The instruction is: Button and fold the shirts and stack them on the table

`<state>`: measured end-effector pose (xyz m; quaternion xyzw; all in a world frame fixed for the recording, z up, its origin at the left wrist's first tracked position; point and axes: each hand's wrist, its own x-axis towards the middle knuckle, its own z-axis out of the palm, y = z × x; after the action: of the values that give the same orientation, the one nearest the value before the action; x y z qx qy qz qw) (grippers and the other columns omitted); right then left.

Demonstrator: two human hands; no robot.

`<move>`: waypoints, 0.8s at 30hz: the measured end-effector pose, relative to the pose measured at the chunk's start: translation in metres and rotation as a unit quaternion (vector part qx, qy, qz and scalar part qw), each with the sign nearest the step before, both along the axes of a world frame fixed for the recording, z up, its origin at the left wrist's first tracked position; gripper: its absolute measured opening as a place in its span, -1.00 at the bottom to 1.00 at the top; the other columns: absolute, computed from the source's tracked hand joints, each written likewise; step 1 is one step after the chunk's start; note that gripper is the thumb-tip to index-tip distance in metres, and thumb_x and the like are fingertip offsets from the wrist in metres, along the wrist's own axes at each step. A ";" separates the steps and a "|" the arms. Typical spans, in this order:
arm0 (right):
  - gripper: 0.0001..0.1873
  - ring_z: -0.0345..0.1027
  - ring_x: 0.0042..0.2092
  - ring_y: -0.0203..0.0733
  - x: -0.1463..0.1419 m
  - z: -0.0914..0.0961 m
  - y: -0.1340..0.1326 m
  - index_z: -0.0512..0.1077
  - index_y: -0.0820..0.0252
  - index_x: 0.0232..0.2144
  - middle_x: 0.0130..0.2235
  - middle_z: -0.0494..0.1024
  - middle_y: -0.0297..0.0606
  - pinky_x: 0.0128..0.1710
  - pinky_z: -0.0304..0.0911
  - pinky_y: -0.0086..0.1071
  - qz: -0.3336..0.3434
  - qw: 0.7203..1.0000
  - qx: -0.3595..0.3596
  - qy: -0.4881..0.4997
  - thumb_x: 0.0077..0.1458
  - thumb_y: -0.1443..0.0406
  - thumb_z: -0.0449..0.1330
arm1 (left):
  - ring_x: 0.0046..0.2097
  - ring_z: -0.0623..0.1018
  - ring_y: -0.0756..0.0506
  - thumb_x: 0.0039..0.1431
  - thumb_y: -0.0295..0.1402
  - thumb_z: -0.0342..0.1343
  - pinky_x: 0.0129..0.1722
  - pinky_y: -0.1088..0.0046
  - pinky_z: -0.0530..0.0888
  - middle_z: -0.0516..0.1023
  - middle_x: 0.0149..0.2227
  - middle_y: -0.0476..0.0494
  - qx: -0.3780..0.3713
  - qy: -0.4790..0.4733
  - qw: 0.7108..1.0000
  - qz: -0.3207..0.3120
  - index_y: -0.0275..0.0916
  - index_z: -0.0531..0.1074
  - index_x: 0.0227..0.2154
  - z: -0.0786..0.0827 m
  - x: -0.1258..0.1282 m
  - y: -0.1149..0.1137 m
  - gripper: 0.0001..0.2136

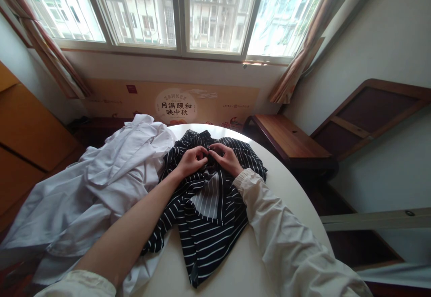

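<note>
A black shirt with white stripes (215,243) lies crumpled on the round white table (289,185), part of its paler inner side showing near the middle. Close to its collar, my left hand (192,161) pinches the fabric with thumb and fingers. Right beside it, my right hand (226,157) is closed on the same shirt, the fingertips of both hands almost meeting. Whatever small part sits between the fingertips is too dark to make out. To the left, a heap of white cloth (124,162) touches the striped shirt and hangs over the table's edge.
Behind the table, a printed beige panel (215,102) stands under the barred windows (215,14). A wooden stand (292,135) is at the right, near a leaning dark framed board (367,113). Orange cabinets (30,140) stand on the left.
</note>
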<state>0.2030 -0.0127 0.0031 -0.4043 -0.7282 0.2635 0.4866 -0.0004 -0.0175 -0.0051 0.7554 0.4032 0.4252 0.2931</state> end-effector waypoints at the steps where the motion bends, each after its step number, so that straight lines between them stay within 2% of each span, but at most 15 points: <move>1: -0.67 0.50 -0.20 -0.12 0.000 -0.001 0.001 0.60 0.12 -0.16 -0.25 0.65 -0.26 -0.09 0.40 -0.23 -0.005 1.000 -0.005 0.004 0.21 0.02 0.30 | -0.43 0.44 -0.02 0.17 -0.34 0.22 -0.39 0.47 0.38 0.47 -0.46 0.03 0.001 0.000 1.000 0.001 -0.21 0.57 -0.19 0.000 0.000 0.000 -0.84; 3: -0.67 0.51 -0.19 -0.10 0.001 -0.002 0.004 0.60 0.13 -0.25 -0.24 0.66 -0.24 -0.09 0.40 -0.22 -0.024 0.999 -0.010 0.026 0.20 0.01 0.31 | -0.42 0.45 -0.02 0.16 -0.36 0.21 -0.37 0.46 0.40 0.47 -0.46 0.03 0.010 0.000 1.000 0.009 -0.20 0.57 -0.19 0.001 0.000 -0.001 -0.84; 7: -0.65 0.50 -0.25 -0.11 0.003 -0.001 0.007 0.60 0.14 -0.29 -0.28 0.66 -0.23 -0.16 0.41 -0.24 -0.052 0.996 -0.015 0.068 0.17 -0.01 0.33 | -0.44 0.45 -0.01 0.15 -0.36 0.23 -0.37 0.46 0.39 0.47 -0.48 0.05 0.031 0.017 0.999 0.023 -0.18 0.56 -0.21 0.003 0.000 -0.003 -0.86; 9: -0.64 0.49 -0.25 -0.10 0.003 0.000 0.006 0.60 0.14 -0.30 -0.30 0.65 -0.23 -0.17 0.41 -0.24 -0.053 0.995 -0.020 0.076 0.15 -0.03 0.34 | -0.47 0.44 -0.01 0.18 -0.28 0.26 -0.40 0.46 0.36 0.45 -0.50 0.06 0.036 0.033 0.998 0.035 -0.18 0.55 -0.23 0.005 0.001 -0.006 -0.87; 14: -0.62 0.49 -0.26 -0.10 0.002 0.003 0.003 0.61 0.14 -0.33 -0.32 0.65 -0.23 -0.17 0.42 -0.23 -0.053 0.994 -0.032 0.089 0.12 -0.05 0.36 | -0.53 0.42 -0.02 0.15 0.00 0.34 -0.45 0.45 0.28 0.42 -0.58 0.10 0.067 0.077 0.990 0.102 -0.14 0.52 -0.22 0.011 0.005 -0.015 -0.67; 17: -0.62 0.49 -0.26 -0.10 0.001 0.004 0.002 0.61 0.14 -0.33 -0.32 0.65 -0.23 -0.17 0.42 -0.23 -0.048 0.993 -0.039 0.102 0.11 -0.05 0.36 | -0.52 0.44 -0.04 0.14 -0.04 0.36 -0.43 0.43 0.26 0.45 -0.57 0.10 0.087 0.102 0.983 0.127 -0.12 0.52 -0.18 0.014 0.005 -0.016 -0.68; 20: -0.62 0.50 -0.25 -0.09 0.002 0.003 0.003 0.60 0.14 -0.34 -0.31 0.66 -0.22 -0.15 0.42 -0.22 -0.045 0.992 -0.041 0.106 0.10 -0.05 0.36 | -0.49 0.46 -0.07 0.16 -0.08 0.35 -0.40 0.41 0.26 0.45 -0.57 0.06 0.109 0.134 0.976 0.135 -0.10 0.55 -0.27 0.015 0.005 -0.015 -0.77; 24: -0.62 0.50 -0.25 -0.10 0.002 -0.001 0.005 0.60 0.14 -0.33 -0.31 0.66 -0.23 -0.15 0.43 -0.22 -0.044 0.993 -0.040 0.101 0.10 -0.05 0.36 | -0.45 0.47 -0.08 0.21 -0.17 0.29 -0.33 0.40 0.32 0.49 -0.55 0.02 0.130 0.161 0.973 0.103 -0.10 0.56 -0.37 0.016 0.004 -0.015 -0.85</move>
<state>0.2051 -0.0074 0.0025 -0.4267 -0.6458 0.3105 0.5518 0.0038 -0.0323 0.0108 0.8000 0.4621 0.3746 0.0786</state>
